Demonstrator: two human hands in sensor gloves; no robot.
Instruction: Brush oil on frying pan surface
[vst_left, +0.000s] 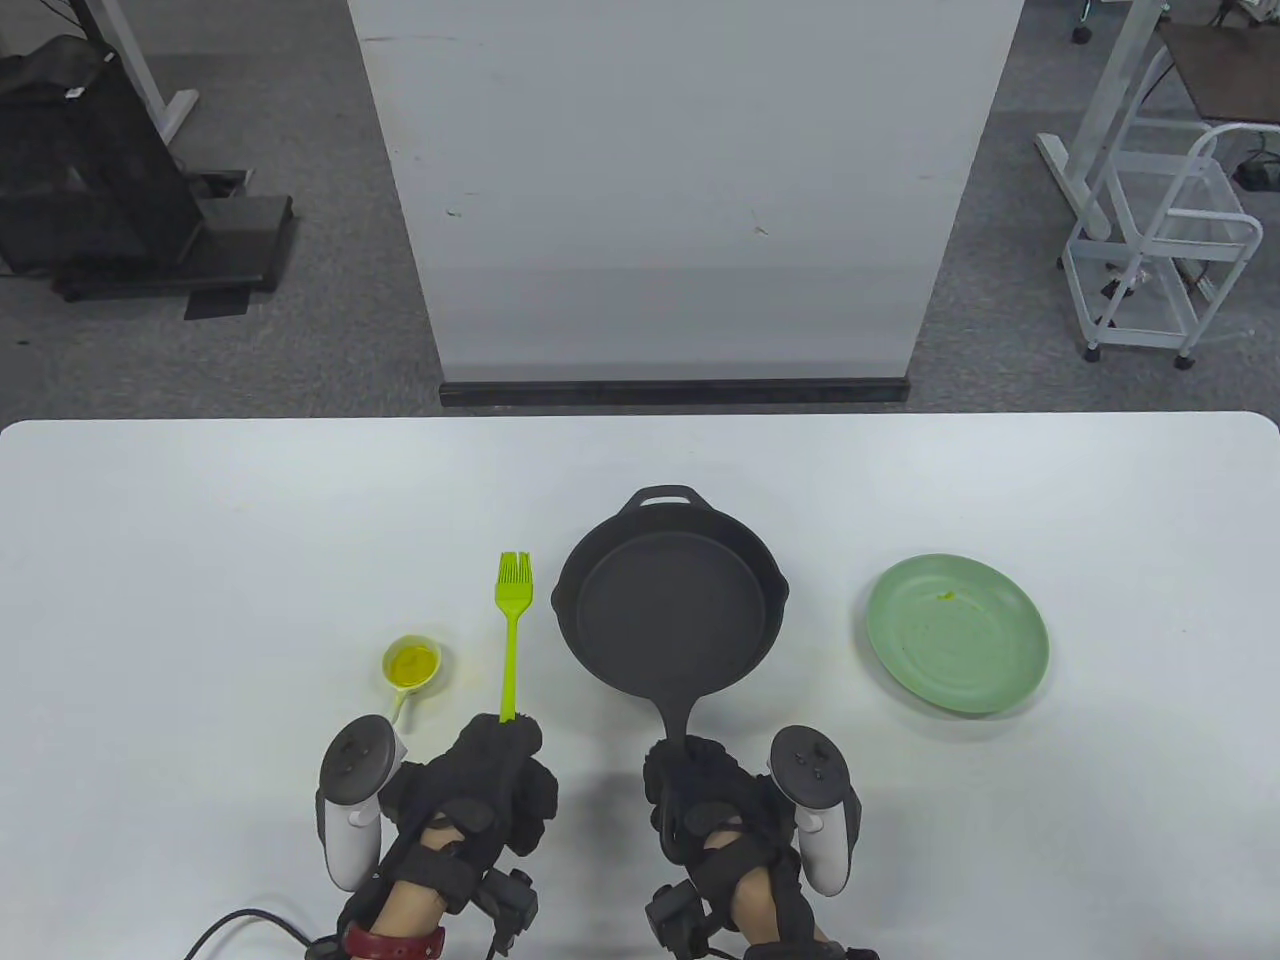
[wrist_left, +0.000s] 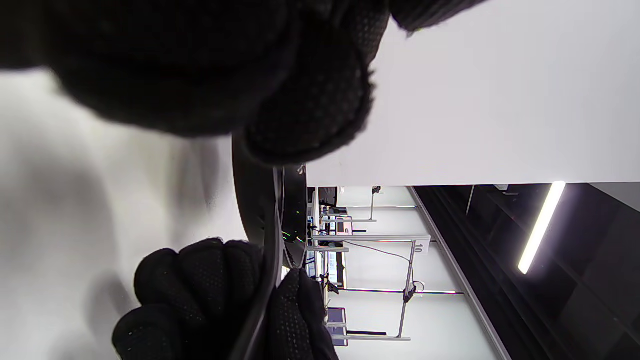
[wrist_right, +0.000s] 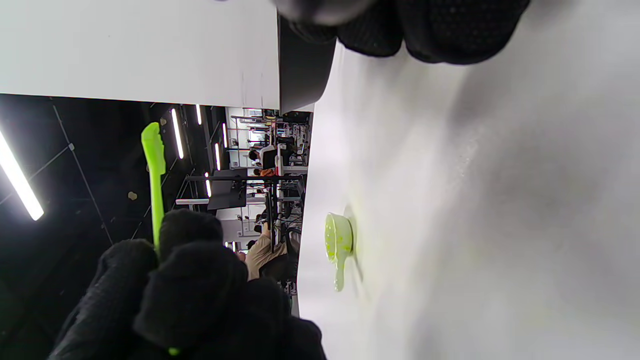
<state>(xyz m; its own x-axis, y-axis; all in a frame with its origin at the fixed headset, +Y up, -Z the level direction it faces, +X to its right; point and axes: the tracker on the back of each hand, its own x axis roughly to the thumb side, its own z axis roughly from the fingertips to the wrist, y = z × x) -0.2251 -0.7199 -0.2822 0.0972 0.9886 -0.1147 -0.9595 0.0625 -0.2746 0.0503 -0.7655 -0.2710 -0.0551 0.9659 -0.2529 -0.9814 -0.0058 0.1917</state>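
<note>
1. Left hand (vst_left: 490, 790) grip: fingers wrapped round the near end of the green brush (vst_left: 513, 630)'s handle. In the right wrist view the brush (wrist_right: 155, 175) stands clear of the table, held in that fist (wrist_right: 170, 295).
2. Brush long axis runs near-to-far; bristles point away from the person, handle end in the glove.
3. Small yellow-green oil cup (vst_left: 411, 666) sits on the table (vst_left: 200, 520) just left of the brush, yellow oil inside, its short handle pointing toward the person.
4. Black frying pan (vst_left: 670, 605) is mid-table, just right of the brush. Long handle points at the person, helper loop on the far rim.
5. Right hand (vst_left: 715, 800) grip: fingers curled round the pan's long handle at its near end; left wrist view shows the fist (wrist_left: 210, 300) on it.
6. Green plate (vst_left: 957, 633) lies flat well right of the pan, with a small yellow speck on it.
</note>
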